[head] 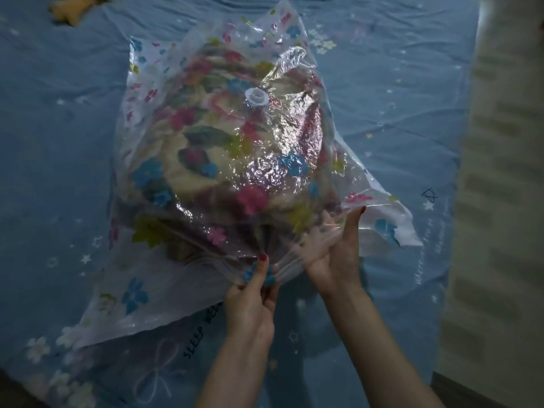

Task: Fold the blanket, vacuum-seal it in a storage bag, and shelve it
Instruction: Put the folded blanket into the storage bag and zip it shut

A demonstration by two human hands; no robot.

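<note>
A clear storage bag [164, 119] printed with coloured flowers lies on the bed, bulging. Inside it shows the folded blanket [223, 148], cream with pink, green and blue flowers. A white round valve [256, 97] sits on the bag's upper face. My left hand [253, 295] pinches the bag's near edge between thumb and fingers. My right hand [335, 254] holds the same edge a little to the right, its fingers reaching under the plastic and its thumb on top. The bag's near right corner [391, 228] sticks up loose.
A blue bed sheet [397, 113] with white stars and printed words covers the bed under the bag. A yellow object [72, 8] lies at the far left corner. Along the right runs a pale striped surface [500, 172].
</note>
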